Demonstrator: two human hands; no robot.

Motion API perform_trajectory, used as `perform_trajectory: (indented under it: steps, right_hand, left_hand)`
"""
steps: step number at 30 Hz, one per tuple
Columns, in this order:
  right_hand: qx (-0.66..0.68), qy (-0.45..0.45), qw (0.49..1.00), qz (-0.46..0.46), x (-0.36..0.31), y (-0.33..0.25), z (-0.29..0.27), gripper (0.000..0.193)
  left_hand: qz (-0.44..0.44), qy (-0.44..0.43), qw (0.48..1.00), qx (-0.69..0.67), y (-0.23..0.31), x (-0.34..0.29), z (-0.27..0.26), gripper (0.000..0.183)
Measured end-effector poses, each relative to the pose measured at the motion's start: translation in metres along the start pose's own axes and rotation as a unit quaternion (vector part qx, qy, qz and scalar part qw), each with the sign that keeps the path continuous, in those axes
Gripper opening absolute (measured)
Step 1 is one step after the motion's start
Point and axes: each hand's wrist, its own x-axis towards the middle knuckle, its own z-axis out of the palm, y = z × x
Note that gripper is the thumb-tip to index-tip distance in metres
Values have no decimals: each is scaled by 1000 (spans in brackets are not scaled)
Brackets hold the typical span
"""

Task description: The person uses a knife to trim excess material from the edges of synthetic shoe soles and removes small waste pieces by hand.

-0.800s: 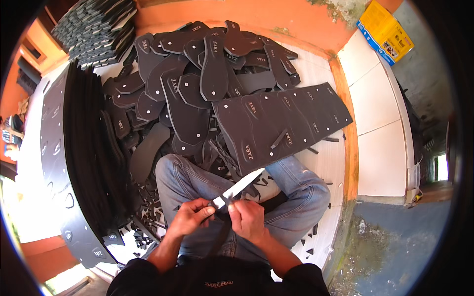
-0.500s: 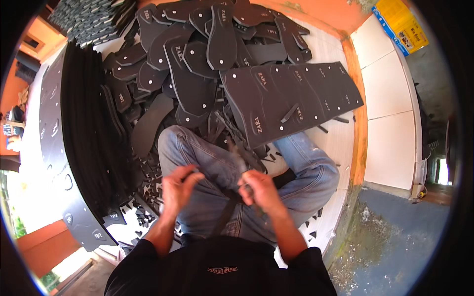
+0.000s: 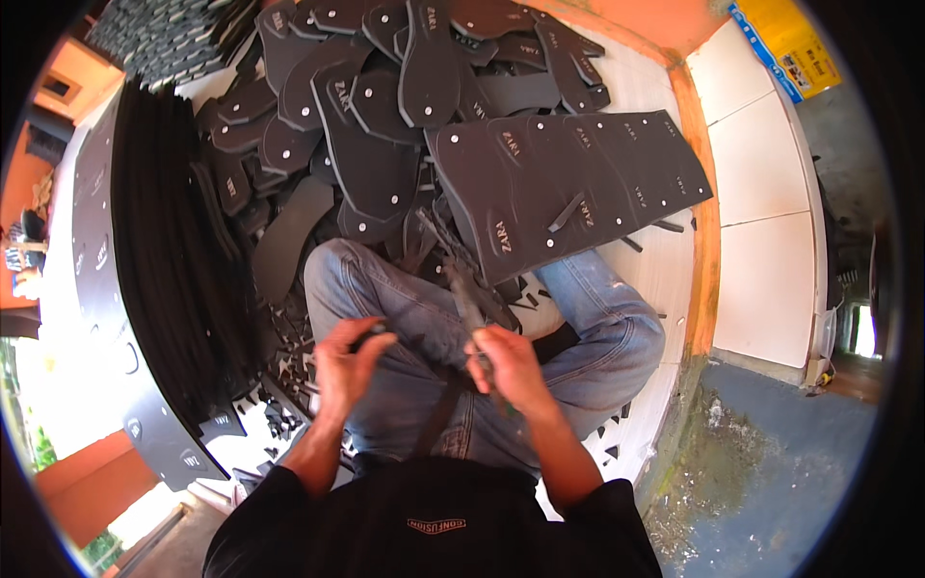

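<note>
Above my lap, my left hand (image 3: 347, 361) is closed in a loose pinch, a small dark foam scrap (image 3: 374, 331) between thumb and fingers. My right hand (image 3: 509, 366) grips a knife (image 3: 466, 301) whose long dark blade points up and away from me. Beyond my knees lies a dark foam sheet (image 3: 578, 193) printed with several sole outlines, a loose strip (image 3: 567, 212) resting on it. To its left is a heap of cut black foam soles (image 3: 371, 154). A dark strip (image 3: 438, 416) lies across my jeans.
A tall stack of black foam sheets (image 3: 173, 260) stands at my left. Small offcuts (image 3: 279, 419) litter the white floor on both sides. More stacked soles (image 3: 164, 39) are at the far left. An orange-edged step (image 3: 701, 250) and a yellow-blue packet (image 3: 795, 48) are at right.
The knife blade has swung slightly and shows more clearly. My left fingers have shifted a little, baring the dark scrap. The whole view has moved slightly.
</note>
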Motion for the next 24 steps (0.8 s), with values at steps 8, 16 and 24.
perform_trajectory:
  steps: [8, 16, 24]
  right_hand:
    - [-488, 223, 801, -266, -3, 1, 3, 24]
    - [-21, 82, 996, -18, -4, 7, 0, 27]
    - [-462, 224, 834, -201, 8, 10, 19, 23]
  left_hand:
    - [-269, -221, 905, -246, 9, 8, -27, 22]
    - [-110, 40, 993, 9, -2, 10, -26, 19]
    - [-213, -113, 959, -147, 11, 2, -40, 21]
